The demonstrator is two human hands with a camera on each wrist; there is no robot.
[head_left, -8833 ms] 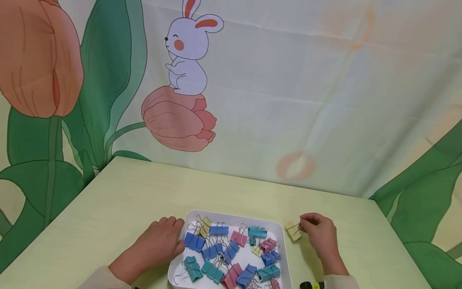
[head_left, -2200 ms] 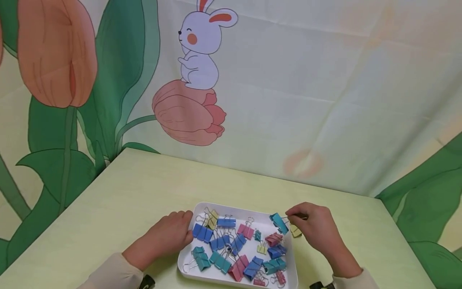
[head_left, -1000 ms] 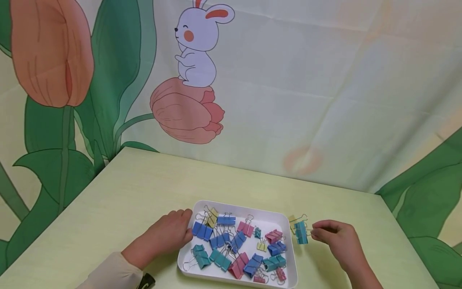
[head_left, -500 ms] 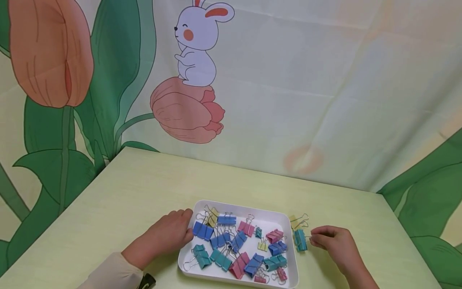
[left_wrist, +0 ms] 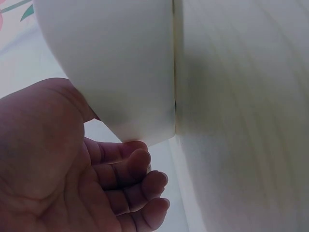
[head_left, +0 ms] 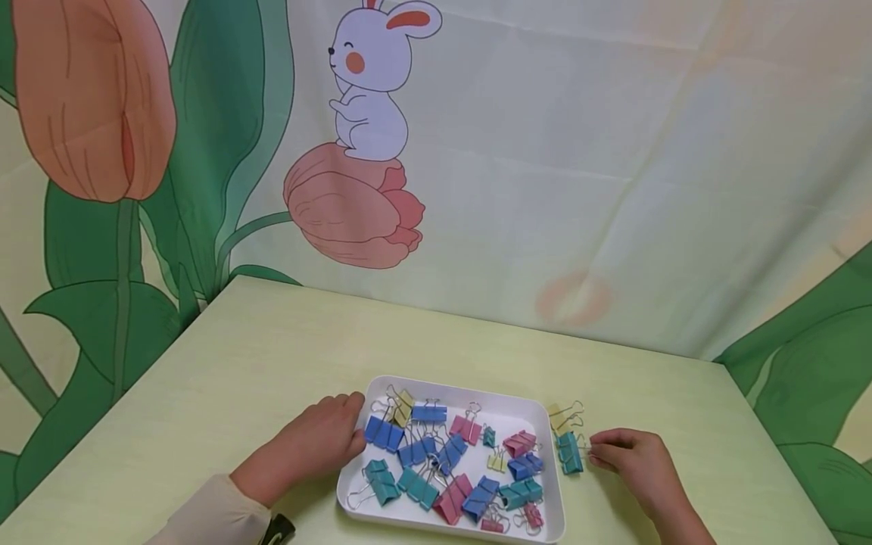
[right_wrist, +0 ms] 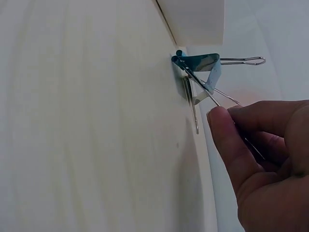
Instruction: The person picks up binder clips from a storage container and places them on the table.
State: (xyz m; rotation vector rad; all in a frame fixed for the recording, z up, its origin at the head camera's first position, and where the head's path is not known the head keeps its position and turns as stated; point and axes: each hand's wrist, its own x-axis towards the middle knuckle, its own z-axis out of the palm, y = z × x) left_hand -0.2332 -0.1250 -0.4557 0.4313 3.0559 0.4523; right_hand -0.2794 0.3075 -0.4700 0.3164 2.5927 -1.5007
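Observation:
In the head view my right hand (head_left: 630, 462) pinches a wire handle of a teal binder clip (head_left: 570, 454), which sits on the table just right of the white tray. The right wrist view shows thumb and forefinger at the handle of that teal clip (right_wrist: 203, 63). A yellow binder clip (head_left: 560, 418) lies right behind it, partly covered. My left hand (head_left: 327, 431) holds the left side of the tray (head_left: 470, 391). Close up, the thumb passes behind the tray wall (left_wrist: 120, 63) while the fingers curl at its lower edge.
Several blue, teal, pink and yellow binder clips, such as a blue one (head_left: 482, 496) and a teal one (head_left: 381, 483), lie scattered inside the tray. Behind the pale table (head_left: 327, 333) hangs a cloth backdrop (head_left: 504, 189) printed with a rabbit and tulips.
The right hand has lifted the teal clip out of the tray's far right corner, carried it right and lowered it beside the yellow clip, placed there earlier. My left hand stays on the tray.

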